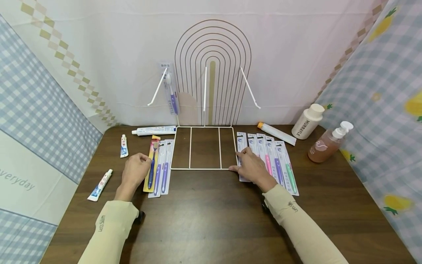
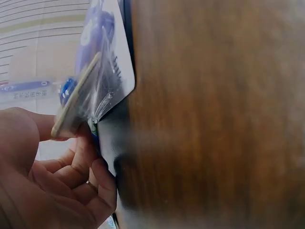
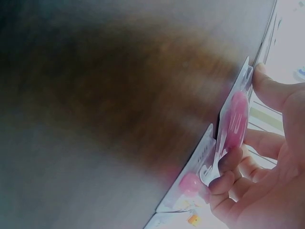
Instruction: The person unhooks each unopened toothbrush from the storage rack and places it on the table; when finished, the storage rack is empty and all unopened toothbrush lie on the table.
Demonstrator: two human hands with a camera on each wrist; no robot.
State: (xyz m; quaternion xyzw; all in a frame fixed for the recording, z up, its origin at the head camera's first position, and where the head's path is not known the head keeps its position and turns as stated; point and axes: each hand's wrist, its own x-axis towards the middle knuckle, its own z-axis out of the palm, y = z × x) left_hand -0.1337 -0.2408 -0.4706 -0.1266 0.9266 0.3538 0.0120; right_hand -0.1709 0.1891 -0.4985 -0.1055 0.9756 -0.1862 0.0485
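Note:
My left hand (image 1: 136,167) pinches the left edge of a yellow-backed packaged toothbrush (image 1: 152,165) with a blue handle. In the left wrist view, the pack (image 2: 78,98) tilts up between thumb and fingers. Two purple packaged toothbrushes (image 1: 166,168) lie beside it. My right hand (image 1: 252,165) rests over the leftmost pack of the right-hand row, thumb and forefinger spread near the right side of the white wire rack (image 1: 205,169). In the right wrist view, its fingers touch a pink packaged toothbrush (image 3: 237,119). Further packs (image 1: 278,165) fan out to the right.
Three white prongs (image 1: 205,90) stick out above the rack; a packaged toothbrush (image 1: 171,91) hangs on the left one. Toothpaste tubes (image 1: 155,131) (image 1: 123,146) (image 1: 100,185) lie left, an orange-capped tube (image 1: 277,133) right. A white bottle (image 1: 306,123) and a pump bottle (image 1: 328,145) stand far right.

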